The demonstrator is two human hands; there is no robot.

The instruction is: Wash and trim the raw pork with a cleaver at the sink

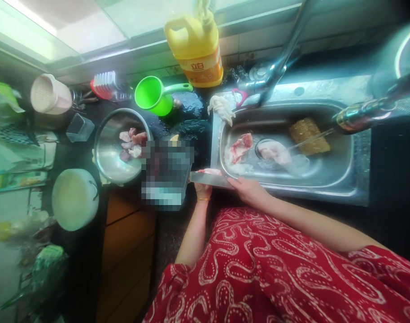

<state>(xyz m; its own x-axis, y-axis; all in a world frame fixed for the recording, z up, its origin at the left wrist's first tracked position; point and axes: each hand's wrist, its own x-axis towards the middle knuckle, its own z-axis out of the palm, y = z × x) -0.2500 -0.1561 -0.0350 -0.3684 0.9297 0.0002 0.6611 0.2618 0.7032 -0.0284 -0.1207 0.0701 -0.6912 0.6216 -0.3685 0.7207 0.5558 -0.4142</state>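
My right hand [248,192] is closed around the near end of a knife [210,179], whose broad blade points left in front of the sink's left corner. Behind the blade, my left hand [203,190] is at a piece of raw meat [210,171] that shows above the blade's upper edge. Most of the left fingers are hidden by the blade. In the steel sink [292,181] lie a red and white piece of meat [242,148] and a paler piece [275,151] by the drain. A thin stream of water runs from the tap [356,115] toward it.
A steel bowl [106,152] with several meat chunks [133,141] stands left, beside a blurred-out patch. Behind are a green dipper [151,96] and a yellow detergent jug [200,49]. A brown scouring pad [309,136] lies in the sink; a white cloth [221,109] hangs at its corner.
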